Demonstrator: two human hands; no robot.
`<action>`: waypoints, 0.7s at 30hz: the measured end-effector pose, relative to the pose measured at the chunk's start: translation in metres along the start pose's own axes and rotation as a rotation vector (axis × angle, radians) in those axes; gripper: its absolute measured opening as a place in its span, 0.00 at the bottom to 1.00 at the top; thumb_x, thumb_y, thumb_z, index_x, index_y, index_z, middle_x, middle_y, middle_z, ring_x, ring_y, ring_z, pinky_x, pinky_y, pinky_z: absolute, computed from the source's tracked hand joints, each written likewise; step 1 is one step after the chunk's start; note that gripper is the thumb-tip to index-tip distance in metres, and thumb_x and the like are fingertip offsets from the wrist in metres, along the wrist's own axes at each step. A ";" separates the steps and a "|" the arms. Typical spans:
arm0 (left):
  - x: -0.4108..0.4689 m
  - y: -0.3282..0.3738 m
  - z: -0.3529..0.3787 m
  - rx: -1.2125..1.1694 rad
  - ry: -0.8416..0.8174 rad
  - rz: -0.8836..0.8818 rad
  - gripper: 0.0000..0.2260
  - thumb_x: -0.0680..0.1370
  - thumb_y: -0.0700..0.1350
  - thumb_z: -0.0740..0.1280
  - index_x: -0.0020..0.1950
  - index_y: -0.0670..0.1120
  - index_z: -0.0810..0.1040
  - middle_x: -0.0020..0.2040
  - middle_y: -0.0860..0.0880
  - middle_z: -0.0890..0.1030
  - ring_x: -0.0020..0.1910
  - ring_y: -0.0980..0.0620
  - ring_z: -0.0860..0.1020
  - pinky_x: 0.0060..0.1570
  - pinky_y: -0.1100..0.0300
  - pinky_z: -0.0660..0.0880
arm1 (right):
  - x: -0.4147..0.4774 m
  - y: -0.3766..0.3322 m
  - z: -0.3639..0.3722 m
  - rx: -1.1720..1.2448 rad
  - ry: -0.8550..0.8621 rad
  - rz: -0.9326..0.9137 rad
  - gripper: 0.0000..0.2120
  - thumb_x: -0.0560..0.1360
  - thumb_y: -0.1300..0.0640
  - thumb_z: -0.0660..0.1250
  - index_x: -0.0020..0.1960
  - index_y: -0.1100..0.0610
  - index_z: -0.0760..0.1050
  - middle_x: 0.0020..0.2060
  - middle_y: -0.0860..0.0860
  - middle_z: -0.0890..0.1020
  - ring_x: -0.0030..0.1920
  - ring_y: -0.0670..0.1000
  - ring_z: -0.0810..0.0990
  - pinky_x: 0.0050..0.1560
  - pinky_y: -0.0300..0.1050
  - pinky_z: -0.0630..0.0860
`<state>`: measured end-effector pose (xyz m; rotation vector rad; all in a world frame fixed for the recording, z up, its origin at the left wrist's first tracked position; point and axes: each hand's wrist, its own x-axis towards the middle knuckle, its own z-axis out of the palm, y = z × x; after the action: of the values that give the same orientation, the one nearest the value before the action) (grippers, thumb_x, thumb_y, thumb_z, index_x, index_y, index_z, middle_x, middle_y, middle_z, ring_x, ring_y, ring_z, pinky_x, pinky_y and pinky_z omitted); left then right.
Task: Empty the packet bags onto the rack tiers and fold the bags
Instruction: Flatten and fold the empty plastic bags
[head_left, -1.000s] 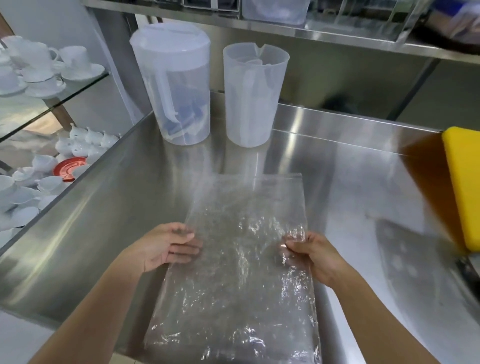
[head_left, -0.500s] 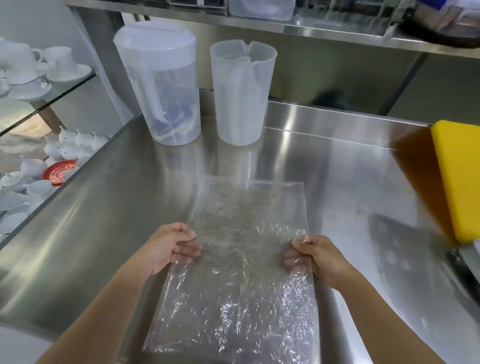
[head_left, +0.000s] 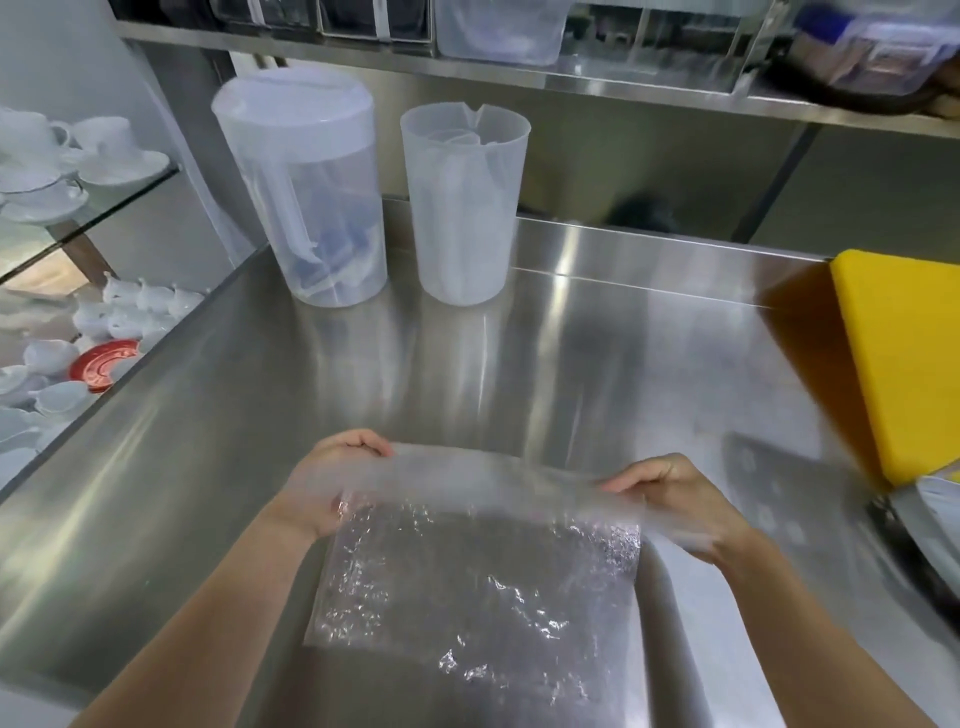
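Two corners of the bag (head_left: 478, 587): I am pinching one in my left hand (head_left: 332, 483), one in my right hand (head_left: 675, 499). Slick film could be slipping, skewing the fold.

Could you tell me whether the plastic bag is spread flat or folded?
Partly folded: the left hand and right hand pinch the bag, its far end raised above the flat near half.

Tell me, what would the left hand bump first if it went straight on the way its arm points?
The left hand, gripping the bag, would likely meet the lidless jug first; only bare table lies between, though depth is unclear.
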<state>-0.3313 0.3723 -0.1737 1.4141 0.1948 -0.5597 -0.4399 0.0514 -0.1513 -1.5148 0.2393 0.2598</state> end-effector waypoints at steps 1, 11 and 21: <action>0.002 0.001 0.003 0.066 0.017 0.010 0.19 0.70 0.29 0.59 0.27 0.47 0.81 0.24 0.53 0.80 0.30 0.51 0.76 0.28 0.66 0.72 | 0.000 -0.001 -0.003 -0.046 0.010 0.004 0.22 0.66 0.80 0.57 0.30 0.60 0.83 0.32 0.56 0.85 0.33 0.48 0.84 0.31 0.30 0.75; 0.000 0.008 0.030 0.077 -0.084 -0.015 0.18 0.71 0.27 0.66 0.56 0.42 0.71 0.42 0.41 0.83 0.33 0.49 0.82 0.31 0.58 0.78 | -0.008 -0.012 -0.031 -0.467 0.002 -0.018 0.23 0.68 0.82 0.56 0.37 0.61 0.84 0.42 0.43 0.85 0.46 0.38 0.80 0.44 0.28 0.74; -0.029 0.077 0.101 0.674 -0.297 0.592 0.19 0.74 0.33 0.66 0.50 0.56 0.66 0.44 0.48 0.80 0.33 0.53 0.76 0.35 0.56 0.73 | -0.021 -0.073 -0.006 -0.406 -0.132 -0.069 0.19 0.68 0.67 0.71 0.55 0.51 0.74 0.50 0.49 0.81 0.48 0.42 0.79 0.43 0.28 0.76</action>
<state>-0.3390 0.2857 -0.0762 1.9006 -0.6937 -0.3365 -0.4370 0.0422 -0.0760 -1.8944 0.0279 0.3682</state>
